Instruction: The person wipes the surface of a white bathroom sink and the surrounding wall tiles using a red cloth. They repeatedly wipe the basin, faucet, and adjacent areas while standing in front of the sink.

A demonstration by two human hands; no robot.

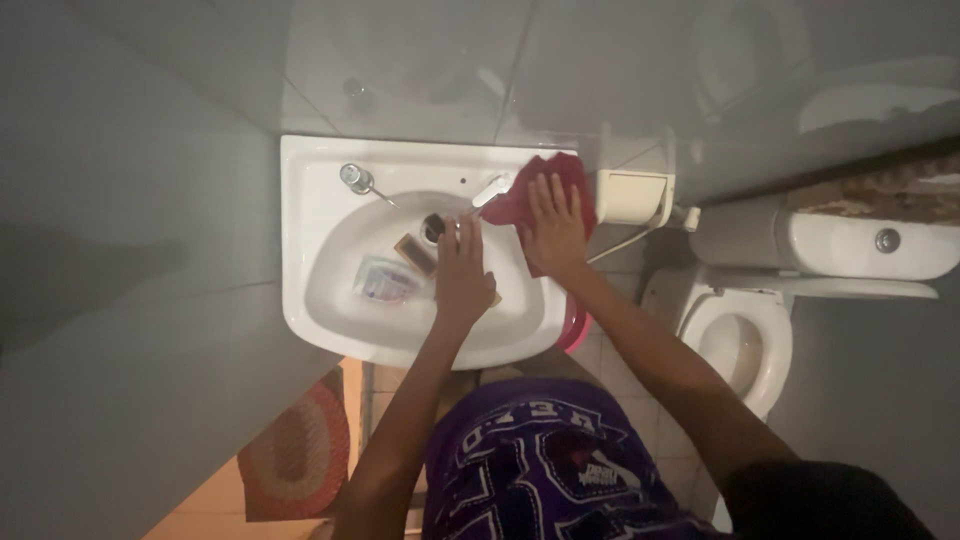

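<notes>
A white wall-mounted sink is being viewed from above. The right hand is being pressed flat, fingers spread, onto a dark red cloth that is lying on the sink's far right rim; the cloth is being held down under the open palm rather than clenched. The left hand is being held over the basin, just right of the drain, fingers curled loosely; whether anything is being gripped cannot be told. A brown bar-shaped object is lying in the basin just left of that hand, and a clear plastic packet is lying further left, near the bowl's middle. A metal tap is standing on the far left rim.

A cream box-shaped holder is being seen on the wall, right of the cloth. A white toilet is standing to the right, seat down, with its cistern beyond. A round-patterned mat is lying on the floor, near left. Purple printed shorts are being worn.
</notes>
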